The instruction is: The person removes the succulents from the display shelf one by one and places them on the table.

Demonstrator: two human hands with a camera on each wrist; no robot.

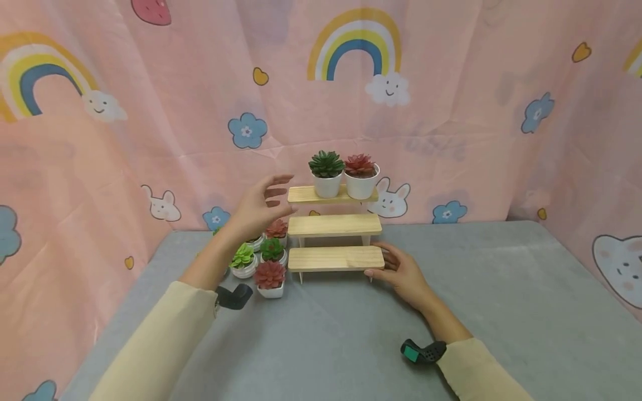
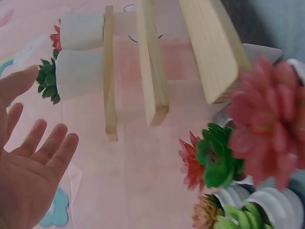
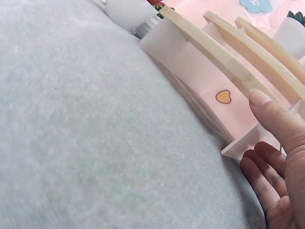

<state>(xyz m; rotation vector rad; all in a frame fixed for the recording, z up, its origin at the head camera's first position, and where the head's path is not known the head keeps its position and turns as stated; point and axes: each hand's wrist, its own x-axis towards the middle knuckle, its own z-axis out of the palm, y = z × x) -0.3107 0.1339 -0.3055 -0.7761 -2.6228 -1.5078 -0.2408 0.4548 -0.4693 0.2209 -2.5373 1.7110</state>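
A three-step wooden display stand (image 1: 335,258) with clear side panels stands on the table. On its top step sit a green potted succulent (image 1: 327,174) and a red potted succulent (image 1: 361,177), both in white pots. My left hand (image 1: 264,205) is raised just left of the top step, its fingers spread with nothing held; the left wrist view shows the palm and a gap to the pots. At the stand's lower right end, my right hand (image 1: 403,275) grips the bottom step, the thumb (image 3: 259,98) at its front edge and the other fingers by the side panel.
Left of the stand, several potted succulents crowd together, with a red one (image 1: 271,278) in front and a light green one (image 1: 243,260) behind. A pink patterned curtain (image 1: 451,111) hangs behind the grey-covered table (image 1: 321,345).
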